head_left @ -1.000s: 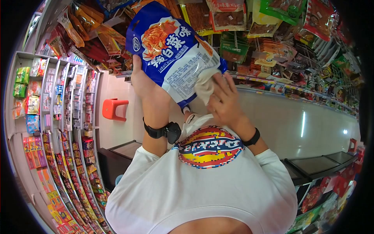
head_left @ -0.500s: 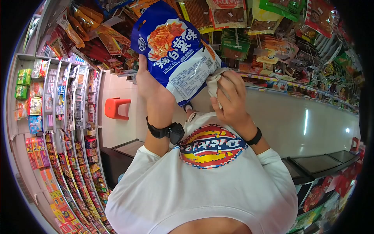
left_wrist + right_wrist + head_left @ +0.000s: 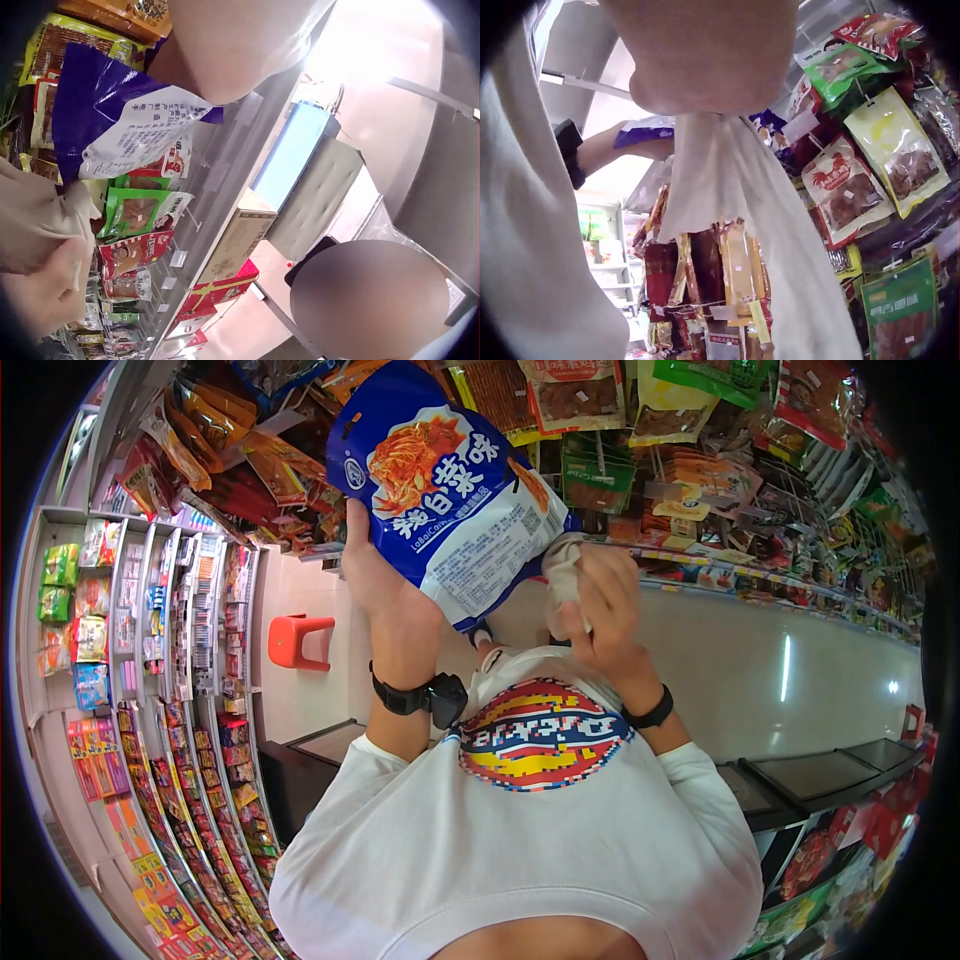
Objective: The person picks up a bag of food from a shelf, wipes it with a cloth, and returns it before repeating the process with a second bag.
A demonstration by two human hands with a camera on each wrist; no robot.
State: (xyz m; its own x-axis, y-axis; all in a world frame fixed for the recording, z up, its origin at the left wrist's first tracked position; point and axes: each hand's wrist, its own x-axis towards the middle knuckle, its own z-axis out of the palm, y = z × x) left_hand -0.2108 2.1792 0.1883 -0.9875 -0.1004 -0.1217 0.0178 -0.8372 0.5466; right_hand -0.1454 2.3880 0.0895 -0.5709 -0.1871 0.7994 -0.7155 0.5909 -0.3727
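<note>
Above the floor (image 3: pixel 720 635), in front of the left part of the display rack (image 3: pixel 770 575) and its front edge, a blue-and-white snack bag (image 3: pixel 450 490) is held off every surface. The bag is tilted, with its hang-hole end toward the upper left and its printed side toward the head camera; the print comprises shredded red food, large white characters and a block of small text. The left hand (image 3: pixel 388 582) supports the bag from its lower left side: the thumb lies at the bag's left edge, and the remaining fingers are behind the bag, so how far they are bent cannot be told. Just beside the bag's lower right corner, the right hand (image 3: pixel 612 605) grips a beige cloth (image 3: pixel 562 578), with the fingers bent around the fabric; contact between cloth and bag cannot be confirmed. The right wrist view shows the cloth hanging from that hand in long folds. A black wrist device (image 3: pixel 447 700) is strapped to the left wrist and a black band (image 3: pixel 652 710) to the right. Both arms extend from a white T-shirt (image 3: pixel 520 840). Packets, including a green packet (image 3: pixel 597 480), hang above the rack's front edge. A red stool (image 3: pixel 295 642) stands on the floor, right of the stocked shelving unit (image 3: pixel 70 508).
</note>
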